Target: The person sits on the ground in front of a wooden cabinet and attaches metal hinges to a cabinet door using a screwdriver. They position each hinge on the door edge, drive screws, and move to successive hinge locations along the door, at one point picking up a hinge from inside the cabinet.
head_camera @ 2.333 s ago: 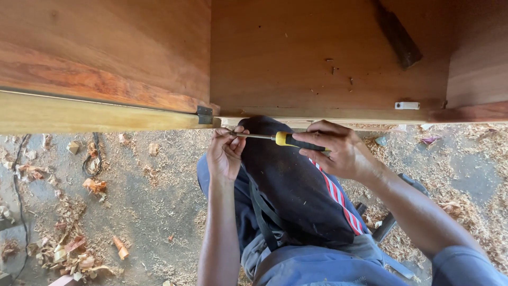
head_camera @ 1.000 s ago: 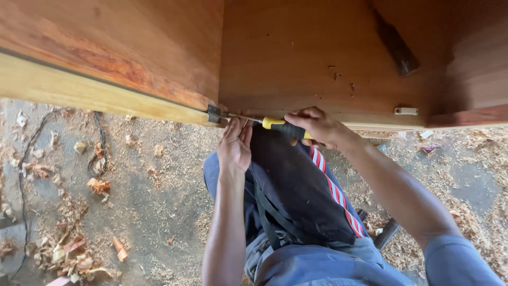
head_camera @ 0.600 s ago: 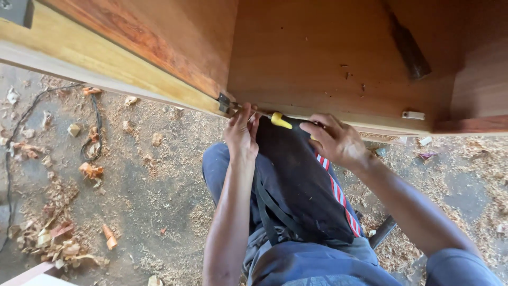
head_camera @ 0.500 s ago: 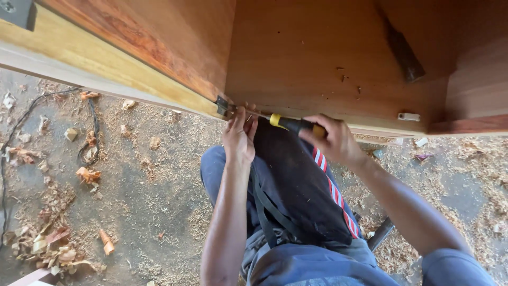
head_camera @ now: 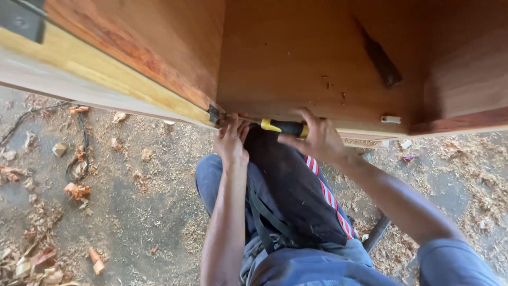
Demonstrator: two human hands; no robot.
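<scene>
Under wooden cabinet [head_camera: 296, 58], right hand [head_camera: 317, 140] gripping screwdriver [head_camera: 283, 127], left hand [head_camera: 233, 140] at hinge [head_camera: 214, 114]

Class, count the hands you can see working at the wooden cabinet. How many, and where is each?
2. The left hand is at the hinge on the cabinet's lower edge; the right hand grips the yellow-and-black screwdriver beside it.

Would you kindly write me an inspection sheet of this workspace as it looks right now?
Surface: concrete floor, dusted with sawdust.
Job's things: yellow-and-black screwdriver, tip toward a dark metal hinge at the corner of a wooden cabinet.
Clutter: wood shavings and chips at left; more sawdust at right.
Grippers: left hand pinches at the screwdriver tip by the hinge; right hand grips the handle.
Cables: dark cord lying on the floor at left.
Surroundings: small white catch on the cabinet edge; person's knee below.
</scene>
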